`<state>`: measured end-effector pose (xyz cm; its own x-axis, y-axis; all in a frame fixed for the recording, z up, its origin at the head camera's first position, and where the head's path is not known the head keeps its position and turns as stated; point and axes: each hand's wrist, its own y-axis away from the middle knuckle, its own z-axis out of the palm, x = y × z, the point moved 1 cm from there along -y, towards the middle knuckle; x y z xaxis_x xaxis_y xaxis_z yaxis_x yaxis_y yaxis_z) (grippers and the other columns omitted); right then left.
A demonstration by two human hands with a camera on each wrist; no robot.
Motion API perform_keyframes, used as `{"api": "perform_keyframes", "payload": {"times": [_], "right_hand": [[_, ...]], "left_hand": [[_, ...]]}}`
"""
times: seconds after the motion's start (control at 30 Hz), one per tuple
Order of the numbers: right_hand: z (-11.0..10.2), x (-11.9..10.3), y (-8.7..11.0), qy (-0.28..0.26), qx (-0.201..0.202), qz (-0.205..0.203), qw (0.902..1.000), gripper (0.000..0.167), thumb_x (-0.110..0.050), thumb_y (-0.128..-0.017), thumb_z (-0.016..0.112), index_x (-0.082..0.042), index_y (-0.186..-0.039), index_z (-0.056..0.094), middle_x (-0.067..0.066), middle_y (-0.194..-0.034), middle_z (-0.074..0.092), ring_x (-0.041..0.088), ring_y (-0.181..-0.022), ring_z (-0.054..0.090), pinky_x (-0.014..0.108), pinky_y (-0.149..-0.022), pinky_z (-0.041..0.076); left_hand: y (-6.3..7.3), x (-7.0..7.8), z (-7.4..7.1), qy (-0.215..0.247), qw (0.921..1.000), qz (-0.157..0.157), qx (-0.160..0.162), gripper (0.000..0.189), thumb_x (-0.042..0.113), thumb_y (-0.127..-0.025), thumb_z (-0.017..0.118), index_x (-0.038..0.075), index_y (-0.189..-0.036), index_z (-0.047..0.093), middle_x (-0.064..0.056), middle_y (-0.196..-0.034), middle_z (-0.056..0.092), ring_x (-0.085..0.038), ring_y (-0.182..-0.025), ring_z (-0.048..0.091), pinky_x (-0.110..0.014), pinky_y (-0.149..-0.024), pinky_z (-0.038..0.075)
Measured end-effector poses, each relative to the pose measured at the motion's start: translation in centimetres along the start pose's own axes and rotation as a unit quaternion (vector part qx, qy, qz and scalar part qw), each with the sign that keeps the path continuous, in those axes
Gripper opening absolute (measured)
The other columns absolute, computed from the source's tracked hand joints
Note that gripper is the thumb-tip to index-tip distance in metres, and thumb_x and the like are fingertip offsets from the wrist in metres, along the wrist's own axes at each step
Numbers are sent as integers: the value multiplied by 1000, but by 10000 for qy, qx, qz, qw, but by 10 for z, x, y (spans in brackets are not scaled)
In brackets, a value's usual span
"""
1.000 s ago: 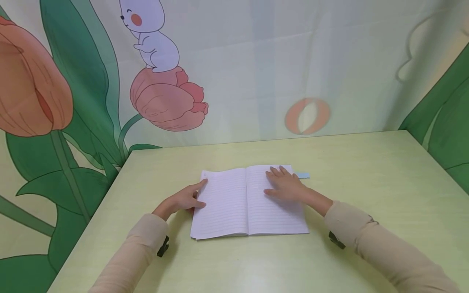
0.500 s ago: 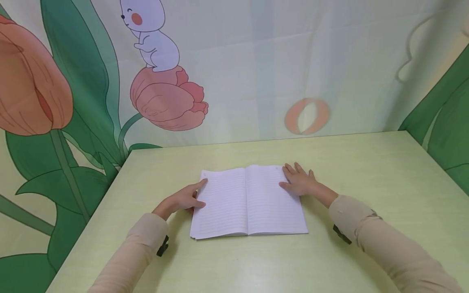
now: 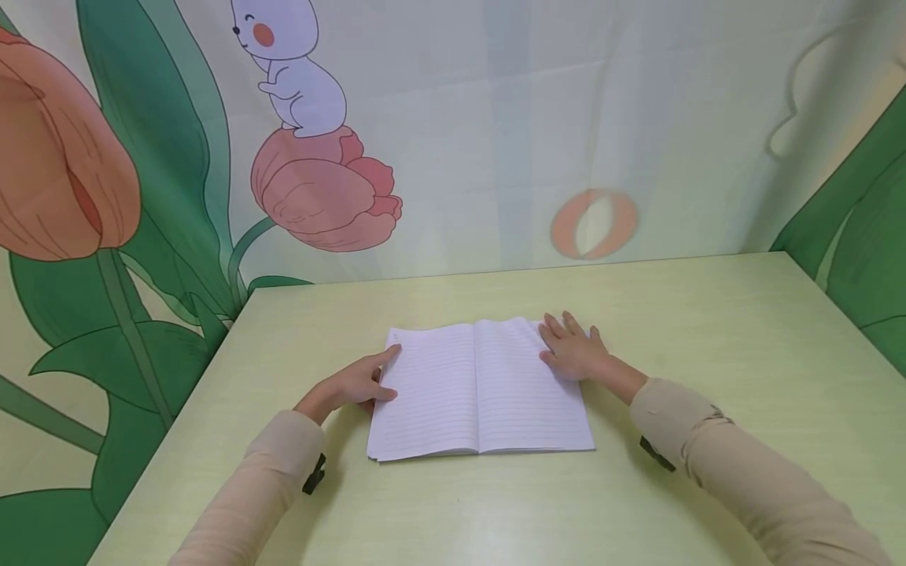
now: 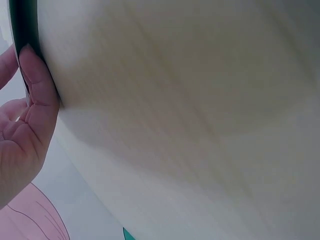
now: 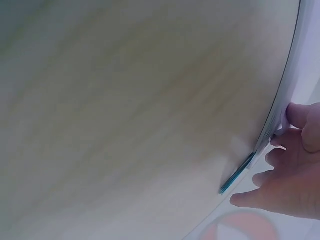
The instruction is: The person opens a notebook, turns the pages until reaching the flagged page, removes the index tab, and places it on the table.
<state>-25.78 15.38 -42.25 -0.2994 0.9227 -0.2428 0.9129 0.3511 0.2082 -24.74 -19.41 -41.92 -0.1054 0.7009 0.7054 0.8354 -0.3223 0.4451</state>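
Notebook [image 3: 453,409] lies open mid-table, near the far edge, well apart from both side edges, w/ table [image 3: 460,511] stretching out L, R & in front. L hand [image 3: 357,383] pinches the notebook's L edge, fingers on both faces of it. R hand [image 3: 572,351] rests on the R page nr the top outer corner, fingers spread, page buckled up just beside them. Table's pale yellow-green, butted up to a printed cloth backdrop [image 3: 453,157]. Count: 1 notebook, ruled, 2 pgs showing; 2 hands; 2 beige sleeves [image 3: 248,491]; 1 thin teal strip [image 5: 237,173] by R fingers (R wrist view).
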Motion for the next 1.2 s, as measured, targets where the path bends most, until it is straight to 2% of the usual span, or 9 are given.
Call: {"api": "perform_keyframes", "payload": {"times": [0.17, 0.33, 0.57, 0.77, 0.93, 1.07, 1.13, 1.2], "right_hand": [[3, -3, 0, 217, 319, -111, 9992, 51, -26, -97, 38, -4, -142, 28, 15, -149, 13, 37, -135, 2, 64, -100, 8], [1, -9, 3, 380, 761, -343, 9958, 46, -23, -97, 39, -4, -139, 36, 19, -144, 27, 39, -134, 12, 63, -99, 15], [-4, -26, 7, -95, 922, -757, 9928, 44, -21, -97, 36, 0, -136, 40, 21, -134, 42, 44, -127, 28, 60, -96, 25], [-6, -45, 11, -718, 666, -1102, 9891, 48, -23, -97, 38, 3, -137, 35, 21, -135, 41, 45, -124, 32, 55, -98, 27], [-2, -62, 13, -1126, 94, -1234, 9859, 58, -37, -97, 38, -1, -142, 29, 23, -143, 25, 42, -131, 19, 60, -100, 20], [5, -75, 14, -1178, -285, -1326, 9837, 60, -42, -96, 36, -6, -143, 26, 23, -146, 15, 42, -133, 11, 61, -100, 16], [8, -83, 13, -1167, -428, -1401, 9823, 60, -43, -96, 35, -7, -144, 25, 23, -147, 12, 42, -133, 8, 59, -102, 15], [10, -89, 13, -1160, -487, -1521, 9803, 60, -42, -96, 36, -7, -144, 26, 23, -147, 11, 43, -133, 6, 60, -101, 15]], "left_hand": [[0, 1, 0, 13, 10000, -50, 20, 82, 5, -84, 63, 16, -148, 12, -18, -101, 49, -20, -66, 55, -30, -55, 47], [0, 2, 1, 12, 10000, -45, 9, 82, 4, -85, 63, 15, -147, 11, -17, -97, 49, -20, -65, 55, -30, -55, 47], [1, 2, 0, -57, 9999, -72, 45, 83, 4, -84, 64, 15, -147, 12, -16, -89, 49, -20, -63, 54, -29, -53, 46], [0, 2, 1, 5, 10000, -51, 22, 82, 4, -84, 63, 16, -147, 12, -16, -90, 49, -20, -63, 54, -30, -54, 46], [1, 1, 0, 84, 9999, 62, -41, 82, 4, -85, 63, 14, -147, 11, -17, -91, 51, -20, -63, 55, -31, -54, 47], [2, 0, 0, 115, 9998, 120, -78, 79, 6, -87, 61, 13, -147, 11, -20, -96, 52, -19, -63, 56, -32, -55, 48], [3, 0, -1, 137, 9998, 112, -77, 74, 13, -90, 58, 13, -147, 11, -24, -113, 48, -20, -63, 55, -32, -55, 48], [3, 0, -1, 140, 9998, 96, -85, 69, 24, -94, 52, 14, -147, 10, -25, -133, 37, -22, -66, 55, -33, -55, 48]]}}
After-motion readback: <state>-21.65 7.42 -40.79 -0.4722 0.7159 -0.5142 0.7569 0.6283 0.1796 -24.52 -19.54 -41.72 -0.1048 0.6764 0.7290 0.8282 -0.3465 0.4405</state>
